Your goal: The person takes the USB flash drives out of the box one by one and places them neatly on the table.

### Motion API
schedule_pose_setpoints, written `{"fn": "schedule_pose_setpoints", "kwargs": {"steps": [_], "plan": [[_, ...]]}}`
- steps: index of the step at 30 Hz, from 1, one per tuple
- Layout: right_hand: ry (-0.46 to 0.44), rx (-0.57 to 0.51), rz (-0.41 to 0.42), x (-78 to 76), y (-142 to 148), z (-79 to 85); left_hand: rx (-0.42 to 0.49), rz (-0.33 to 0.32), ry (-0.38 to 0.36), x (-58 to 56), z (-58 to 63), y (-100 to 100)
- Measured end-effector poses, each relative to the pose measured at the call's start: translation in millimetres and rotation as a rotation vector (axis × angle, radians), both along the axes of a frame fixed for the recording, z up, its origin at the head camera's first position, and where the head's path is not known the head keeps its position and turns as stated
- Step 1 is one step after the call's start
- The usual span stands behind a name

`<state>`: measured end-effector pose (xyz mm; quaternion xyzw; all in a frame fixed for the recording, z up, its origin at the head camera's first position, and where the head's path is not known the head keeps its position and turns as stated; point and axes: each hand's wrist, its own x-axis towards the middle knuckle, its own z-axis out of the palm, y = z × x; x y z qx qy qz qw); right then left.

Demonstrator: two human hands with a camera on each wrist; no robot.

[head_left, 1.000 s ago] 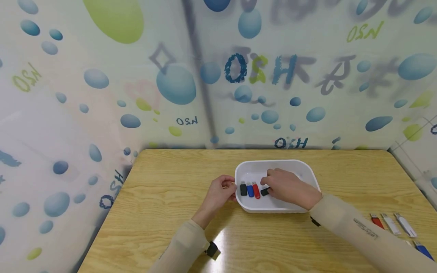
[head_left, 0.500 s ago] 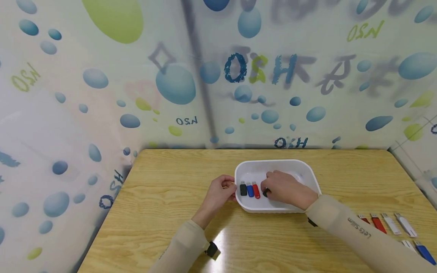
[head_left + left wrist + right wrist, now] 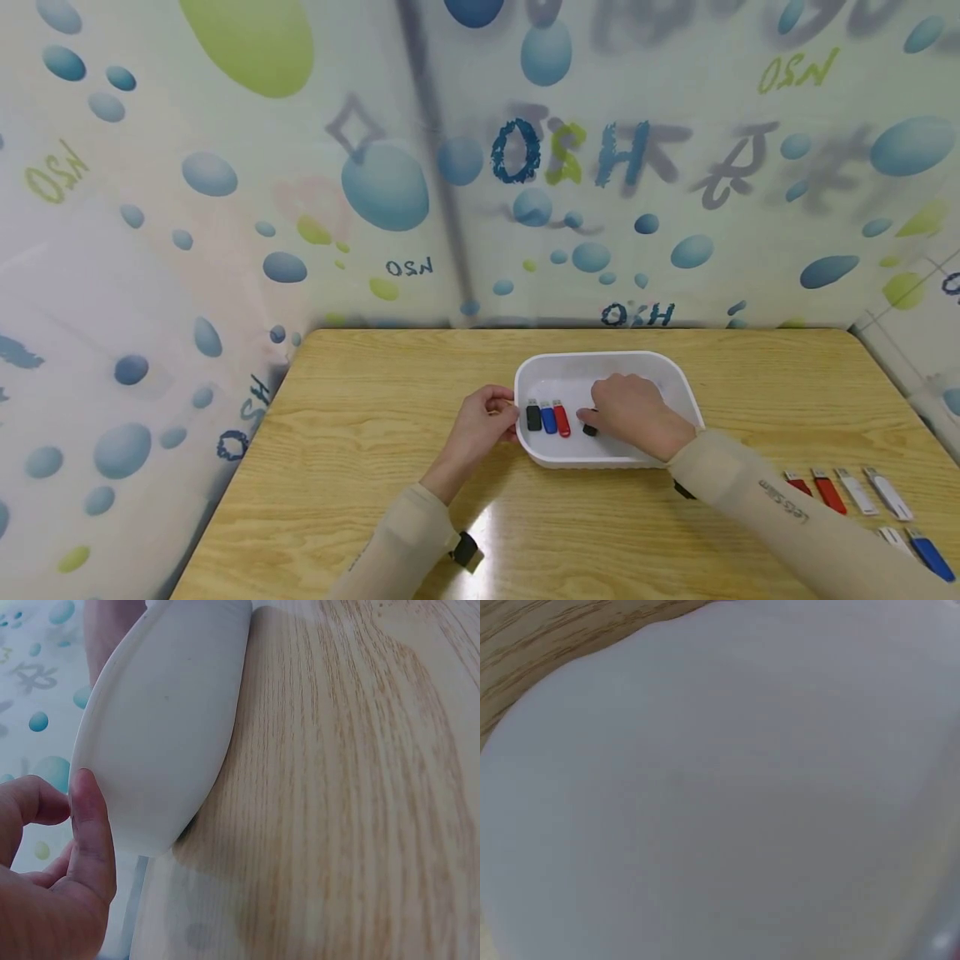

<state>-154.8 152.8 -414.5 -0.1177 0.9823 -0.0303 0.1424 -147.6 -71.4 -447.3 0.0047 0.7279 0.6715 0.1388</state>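
Observation:
A white plastic basin [image 3: 558, 375] stands on the table. My left hand [image 3: 483, 418] pinches its left rim; in the left wrist view the thumb [image 3: 91, 817] lies against the outer wall. Inside, a black USB stick [image 3: 533, 417], a blue USB stick [image 3: 549, 421] and a red USB stick [image 3: 562, 421] lie in a row at the left. Just right of them, my right hand [image 3: 636, 410] reaches in and holds another black USB stick [image 3: 590, 431], partly hidden by the fingers. The basin wall [image 3: 705, 795] fills the right wrist view, with no fingers visible.
More USB sticks lie at the table's right side: a red one [image 3: 829, 492], white ones including this white stick [image 3: 857, 492], and a blue one [image 3: 930, 554]. My right forearm passes beside them. A patterned wall covering [image 3: 480, 208] rises behind the table [image 3: 390, 375].
The black USB stick at my right hand has turned from slanted to more upright and shifted slightly right. My right forearm has moved left, uncovering more sticks. The left hand stays put.

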Motion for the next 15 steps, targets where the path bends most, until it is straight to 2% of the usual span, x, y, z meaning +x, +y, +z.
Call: {"fn": "schedule_pose_setpoints", "kwargs": {"steps": [6,15], "plan": [[-0.032,-0.023,-0.041,-1.1,-3.5,-4.2,0.000,0.000,-0.003,0.5,1.2,0.5],[-0.065,-0.086,-0.033,-3.2,-5.6,-6.1,0.007,-0.002,-0.011,-0.1,-0.1,0.2]]}}
